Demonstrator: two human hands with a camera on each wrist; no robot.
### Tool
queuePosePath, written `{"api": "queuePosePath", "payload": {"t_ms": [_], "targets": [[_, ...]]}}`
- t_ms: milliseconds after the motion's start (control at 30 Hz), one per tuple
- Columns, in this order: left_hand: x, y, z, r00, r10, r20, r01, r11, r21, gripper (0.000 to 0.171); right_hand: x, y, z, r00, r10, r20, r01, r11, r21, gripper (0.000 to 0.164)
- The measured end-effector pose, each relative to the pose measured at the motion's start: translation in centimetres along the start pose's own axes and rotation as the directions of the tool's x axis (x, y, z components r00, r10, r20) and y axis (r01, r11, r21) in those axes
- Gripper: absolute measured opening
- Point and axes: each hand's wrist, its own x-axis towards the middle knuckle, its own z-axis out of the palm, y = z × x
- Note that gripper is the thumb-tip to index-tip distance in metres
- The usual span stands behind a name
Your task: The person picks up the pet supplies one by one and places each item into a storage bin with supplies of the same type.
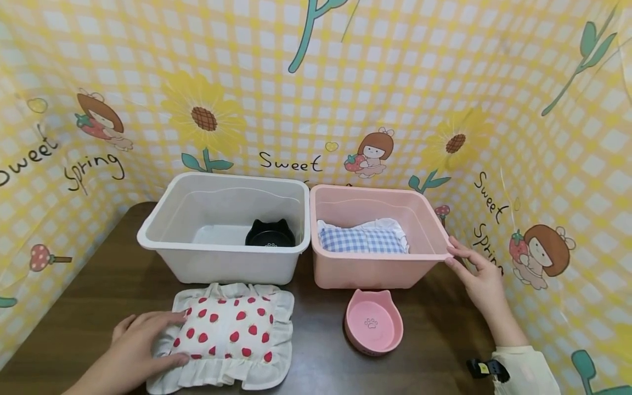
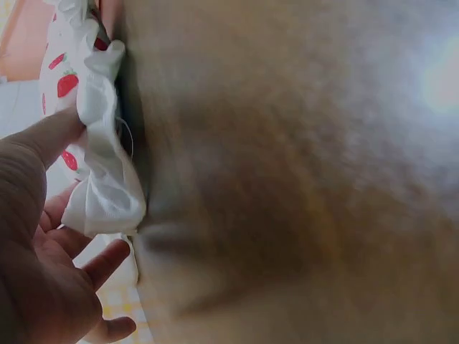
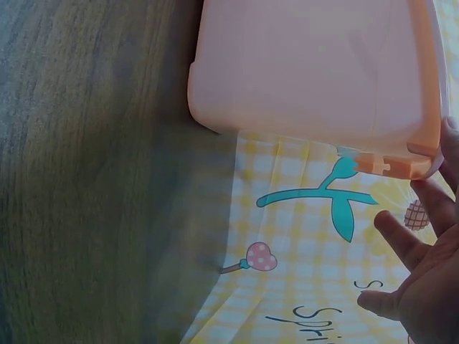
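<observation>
A white pillow with red strawberries and a ruffled edge [image 1: 229, 329] lies on the table at the front left. My left hand [image 1: 138, 340] rests on its left side, thumb and index finger spread over the print; in the left wrist view the other fingers [image 2: 107, 265] stretch out by the ruffle. At the right, my right hand [image 1: 476, 274] touches the front right corner of a pink bin [image 1: 370, 271] with outstretched fingertips. The right wrist view has these fingers [image 3: 405, 240] spread below the bin's rim. A blue gingham pillow [image 1: 362, 240] lies inside this bin.
Left of the pink bin stands a white bin [image 1: 227, 266] holding a black cat-eared bowl [image 1: 270, 235]. A pink cat-eared bowl [image 1: 373, 323] sits on the brown table [image 1: 316, 362] in front of the pink bin. Yellow checked cloth [image 1: 276, 109] surrounds the table's back and sides.
</observation>
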Motion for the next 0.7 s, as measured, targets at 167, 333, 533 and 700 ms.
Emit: {"api": "queuePosePath", "payload": {"t_ms": [167, 333, 533, 700], "targets": [[0.6, 0.2, 0.2, 0.999, -0.032, -0.015, 0.032, 0.998, -0.047, 0.052, 0.1, 0.0, 0.0, 1.000, -0.001, -0.002, 0.001, 1.000, -0.008, 0.031], [0.7, 0.4, 0.5, 0.996, -0.027, -0.088, 0.021, 0.998, -0.062, 0.036, 0.2, 0.3, -0.1, 1.000, -0.011, 0.023, 0.012, 1.000, -0.018, 0.032], [1.1, 1.1, 0.5, 0.981, 0.004, -0.193, -0.015, 0.998, -0.054, 0.033, 0.3, 0.2, -0.4, 1.000, -0.018, 0.017, 0.018, 0.998, -0.053, 0.032], [1.4, 1.5, 0.0, 0.980, -0.024, -0.198, 0.010, 0.997, -0.071, 0.032, 0.4, 0.4, -0.5, 1.000, 0.005, 0.029, -0.004, 1.000, -0.030, 0.033]]}}
